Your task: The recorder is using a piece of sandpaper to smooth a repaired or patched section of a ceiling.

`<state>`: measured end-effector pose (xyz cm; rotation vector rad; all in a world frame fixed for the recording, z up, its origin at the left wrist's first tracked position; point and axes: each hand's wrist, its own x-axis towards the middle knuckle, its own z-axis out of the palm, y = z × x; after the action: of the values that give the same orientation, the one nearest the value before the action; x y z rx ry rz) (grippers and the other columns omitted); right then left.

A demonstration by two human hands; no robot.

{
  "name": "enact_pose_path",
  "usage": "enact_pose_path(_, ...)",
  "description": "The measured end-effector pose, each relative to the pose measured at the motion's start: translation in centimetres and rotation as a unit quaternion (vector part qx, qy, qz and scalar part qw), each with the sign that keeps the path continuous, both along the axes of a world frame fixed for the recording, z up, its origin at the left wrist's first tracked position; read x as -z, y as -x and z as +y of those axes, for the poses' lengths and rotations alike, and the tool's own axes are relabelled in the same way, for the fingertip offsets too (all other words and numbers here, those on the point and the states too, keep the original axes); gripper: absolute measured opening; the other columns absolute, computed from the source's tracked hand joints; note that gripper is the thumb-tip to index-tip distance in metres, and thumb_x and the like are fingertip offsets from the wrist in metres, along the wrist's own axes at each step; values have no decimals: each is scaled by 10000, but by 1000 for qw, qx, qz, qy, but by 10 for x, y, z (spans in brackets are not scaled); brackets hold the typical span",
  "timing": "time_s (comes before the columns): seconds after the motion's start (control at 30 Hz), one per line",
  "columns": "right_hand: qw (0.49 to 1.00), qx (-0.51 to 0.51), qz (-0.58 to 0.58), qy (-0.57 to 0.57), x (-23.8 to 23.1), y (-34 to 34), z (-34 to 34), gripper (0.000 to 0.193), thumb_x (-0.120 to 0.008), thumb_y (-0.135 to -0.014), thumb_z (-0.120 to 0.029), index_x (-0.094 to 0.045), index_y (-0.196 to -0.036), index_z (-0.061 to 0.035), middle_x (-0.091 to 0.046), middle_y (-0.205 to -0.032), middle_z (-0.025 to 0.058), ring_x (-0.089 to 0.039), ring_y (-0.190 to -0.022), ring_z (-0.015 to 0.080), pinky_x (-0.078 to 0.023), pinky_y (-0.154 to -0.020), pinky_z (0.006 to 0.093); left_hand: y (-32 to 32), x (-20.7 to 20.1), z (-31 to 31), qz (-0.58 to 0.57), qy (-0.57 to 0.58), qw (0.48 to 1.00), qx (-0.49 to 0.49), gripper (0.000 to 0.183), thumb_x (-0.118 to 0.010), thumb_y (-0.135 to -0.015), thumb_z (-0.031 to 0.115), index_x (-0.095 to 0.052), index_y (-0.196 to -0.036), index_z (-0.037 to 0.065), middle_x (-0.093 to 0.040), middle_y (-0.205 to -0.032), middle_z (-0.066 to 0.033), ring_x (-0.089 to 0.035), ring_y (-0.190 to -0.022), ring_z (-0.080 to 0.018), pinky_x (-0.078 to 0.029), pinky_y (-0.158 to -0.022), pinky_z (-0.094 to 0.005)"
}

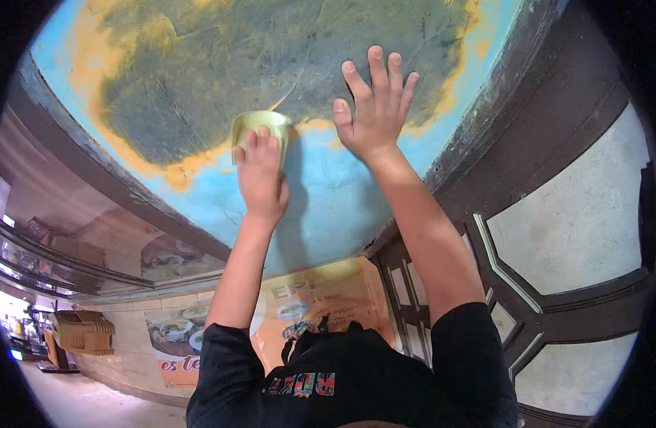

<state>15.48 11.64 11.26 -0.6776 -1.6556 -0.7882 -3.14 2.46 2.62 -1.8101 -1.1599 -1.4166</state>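
Work seemed to be at the rubbing step: my left hand (262, 184) held a pale green pad (265, 119), somewhat blurred, against the painted surface (328, 207). My right hand (374, 121), empty and spread wide, looked braced a little to its right. The next move, I judged, called for even pressure with the pad kept flat. Beyond both hands spread a dark patch (221, 71) edged in orange; nearer me the paint was blue. Dark framing (513, 143) with pale panels (567, 214) stood right of them; well apart to their left were stacked brown baskets (85, 332) and a food poster (172, 332).
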Motion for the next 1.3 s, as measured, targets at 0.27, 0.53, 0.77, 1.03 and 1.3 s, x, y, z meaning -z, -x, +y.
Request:
enact_pose_path(0.27,999,23,23,-25,-5,8,-6,474,-450,-883,-365,-459,-1351,-295,-348,-1496,51,-302,-1382,297,-128,-1118,569,47,-40,-8,-110,-110,982,-112,633,-434,-752,-89,-419,-1380,-10,-379,-1460,-193,-226,-1415,-366,-34,-1143,-487)
enact_pose_path(0.53,1000,2,10,3,-15,25,-16,477,-476,-889,-363,-452,-1353,-257,-327,-1504,87,-238,-1403,339,-78,-1104,600,15,8,-21,94,95,988,-73,605,-509,-745,15,-490,-1346,87,-422,-1441,-135,-397,-1316,-376,-165,-1104,-528)
enact_pose_path(0.77,1000,5,3,-7,-22,31,-23,469,-474,-889,-357,-461,-1344,-242,-335,-1498,97,-246,-1397,345,-82,-1098,611,65,-27,-21,-83,-61,988,-116,608,-468,-824,28,-338,-1414,-44,-291,-1495,-229,-130,-1439,-369,4,-1143,-498)
enact_pose_path(1.03,1000,2,9,-10,-34,56,-37,454,-461,-902,-368,-470,-1338,-242,-336,-1501,94,-237,-1402,344,-76,-1104,593,105,-2,-58,-275,-58,938,-203,563,-381,-954,107,-193,-1460,-53,-188,-1533,-220,-99,-1438,-373,-10,-1151,-478)
enact_pose_path(1.3,1000,-13,9,-6,-45,77,-57,461,-472,-899,-363,-470,-1343,-239,-327,-1506,91,-232,-1404,343,-75,-1101,601,128,-5,-73,-207,-19,955,-210,728,-434,-770,-31,-180,-1452,-75,-121,-1526,-281,-54,-1418,-451,23,-1143,-509)
